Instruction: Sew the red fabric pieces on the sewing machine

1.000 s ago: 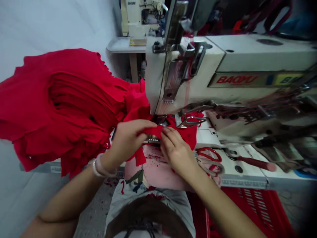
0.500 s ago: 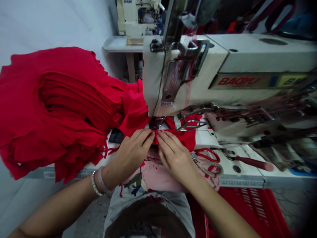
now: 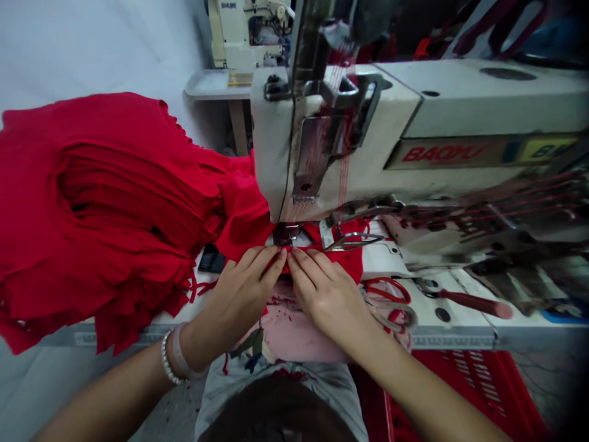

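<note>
Left hand (image 3: 243,294) and right hand (image 3: 326,294) pinch red knit fabric (image 3: 335,265) at the presser foot (image 3: 288,234).
Narrow grip on the cloth, just before the Baoyu sewing machine (image 3: 442,153); red-handled scissors (image 3: 386,291) lie right, a red fabric pile (image 3: 115,209) left.

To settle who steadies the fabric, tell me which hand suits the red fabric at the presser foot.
Probably the right hand: its fingertips rest on the red fabric just before the presser foot, with scissors on its side. The left hand sits equally close, though.
</note>
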Demonstrator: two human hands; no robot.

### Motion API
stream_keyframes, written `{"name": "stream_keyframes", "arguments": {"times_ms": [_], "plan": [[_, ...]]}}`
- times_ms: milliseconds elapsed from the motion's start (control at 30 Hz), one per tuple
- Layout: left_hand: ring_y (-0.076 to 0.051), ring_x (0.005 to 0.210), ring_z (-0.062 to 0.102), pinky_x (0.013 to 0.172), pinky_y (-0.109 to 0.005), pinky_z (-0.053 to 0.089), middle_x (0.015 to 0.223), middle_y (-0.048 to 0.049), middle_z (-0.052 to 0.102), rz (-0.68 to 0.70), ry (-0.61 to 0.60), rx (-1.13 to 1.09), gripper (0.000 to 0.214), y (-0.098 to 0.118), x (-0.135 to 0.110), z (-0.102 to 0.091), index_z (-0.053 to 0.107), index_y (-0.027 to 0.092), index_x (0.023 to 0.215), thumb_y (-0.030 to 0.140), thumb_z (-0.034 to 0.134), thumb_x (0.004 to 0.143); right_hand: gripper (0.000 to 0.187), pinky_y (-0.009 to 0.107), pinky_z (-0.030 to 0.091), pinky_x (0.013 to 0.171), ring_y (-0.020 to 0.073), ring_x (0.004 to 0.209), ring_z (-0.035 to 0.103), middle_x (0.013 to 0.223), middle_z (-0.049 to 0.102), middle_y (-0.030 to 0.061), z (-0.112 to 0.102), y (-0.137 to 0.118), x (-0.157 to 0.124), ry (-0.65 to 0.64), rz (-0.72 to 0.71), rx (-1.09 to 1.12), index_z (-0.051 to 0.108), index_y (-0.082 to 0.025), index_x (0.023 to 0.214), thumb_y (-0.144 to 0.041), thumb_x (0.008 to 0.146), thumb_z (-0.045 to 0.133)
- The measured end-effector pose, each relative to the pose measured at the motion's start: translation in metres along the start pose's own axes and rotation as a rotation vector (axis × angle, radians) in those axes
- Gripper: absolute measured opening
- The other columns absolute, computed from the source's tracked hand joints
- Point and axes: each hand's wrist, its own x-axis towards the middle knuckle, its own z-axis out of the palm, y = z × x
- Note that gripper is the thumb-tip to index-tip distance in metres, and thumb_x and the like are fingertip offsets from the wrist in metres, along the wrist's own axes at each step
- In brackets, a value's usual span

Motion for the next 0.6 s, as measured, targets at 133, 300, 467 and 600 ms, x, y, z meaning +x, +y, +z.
{"name": "stream_keyframes", "arguments": {"times_ms": [133, 300, 467, 600], "plan": [[-0.026, 0.114, 0.054, 0.08, -0.037, 0.052, 0.131, -0.0144, 0.059, 0.003, 0.032, -0.01, 0.043, -0.001, 0.001, -0.001, 0.049, 0.012, 0.139, 0.011, 0.043, 0.096, 0.032, 0.039, 0.049, 0.071, 0.0279, 0.097, 0.056, 0.114, 0.067, 0.0161, 0.0, -0.001, 0.001, 0.006, 0.018, -0.013, 0.065, 0.0, 0.117, -0.012, 0.092, 0.048], [-0.028, 0.113, 0.055, 0.082, -0.038, 0.052, 0.13, -0.0146, 0.059, 0.014, 0.06, -0.039, 0.039, -0.001, 0.004, -0.003, 0.052, 0.01, 0.134, 0.012, 0.043, 0.096, 0.033, 0.038, 0.047, 0.074, 0.0266, 0.099, 0.055, 0.114, 0.067, 0.0163, 0.002, 0.001, 0.0, 0.026, 0.017, 0.002, 0.065, -0.002, 0.116, -0.01, 0.094, 0.043], [-0.027, 0.111, 0.056, 0.082, -0.038, 0.053, 0.128, -0.0157, 0.061, 0.035, 0.069, -0.032, 0.039, -0.002, 0.006, -0.002, 0.052, 0.007, 0.134, 0.01, 0.042, 0.096, 0.032, 0.037, 0.047, 0.075, 0.0267, 0.102, 0.055, 0.118, 0.067, 0.0138, 0.007, 0.006, -0.002, 0.049, 0.006, 0.045, 0.065, -0.003, 0.118, -0.012, 0.095, 0.045], [-0.027, 0.113, 0.056, 0.085, -0.038, 0.052, 0.127, -0.0165, 0.061, 0.039, 0.118, -0.021, 0.039, -0.004, 0.008, 0.001, 0.053, 0.006, 0.131, 0.009, 0.04, 0.095, 0.033, 0.038, 0.049, 0.075, 0.0276, 0.104, 0.056, 0.119, 0.067, 0.0148, 0.011, 0.007, 0.002, 0.051, 0.039, 0.069, 0.065, -0.003, 0.119, -0.015, 0.095, 0.046]]}}
